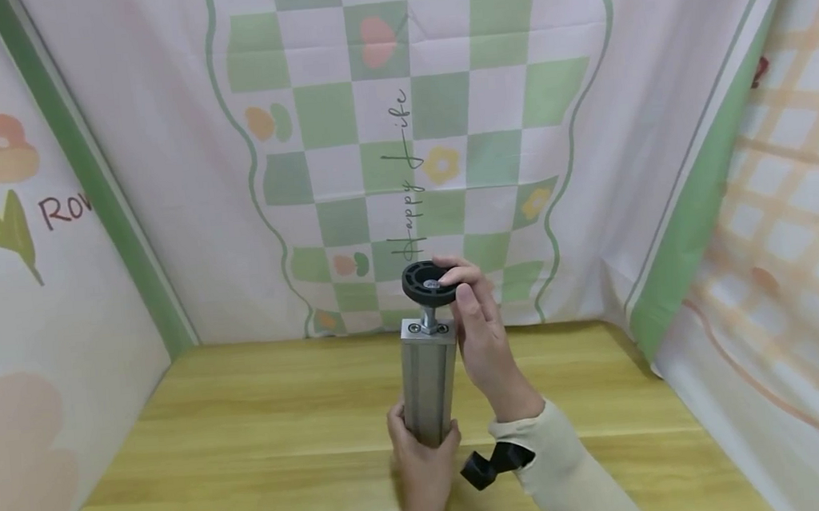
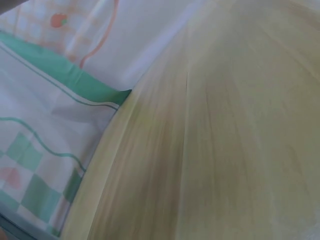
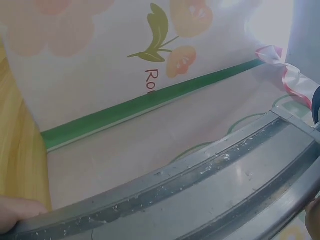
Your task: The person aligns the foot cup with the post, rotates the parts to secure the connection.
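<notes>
A silver aluminium profile (image 1: 427, 382) stands raised in the head view, its grooved side towards me. My left hand (image 1: 423, 475) grips it near the lower end, fingers and thumb on opposite sides. On top is an end plate (image 1: 416, 338) with two screws. From it rises a threaded stud (image 1: 429, 320) bearing a black round levelling foot (image 1: 429, 296). My right hand (image 1: 487, 349) holds the foot's rim from the right, fingers bent over it. Up close in the right wrist view, the profile (image 3: 235, 185) has grooves flecked with pale specks. The left wrist view shows neither hand's grip.
Beneath the hands lies a wooden tabletop (image 1: 265, 443). A checked green-and-white curtain (image 1: 388, 169) hangs at its back, with printed cloths on the left (image 1: 19, 334) and right (image 1: 792, 257). A black wrist mount (image 1: 498, 463) sits at the right sleeve.
</notes>
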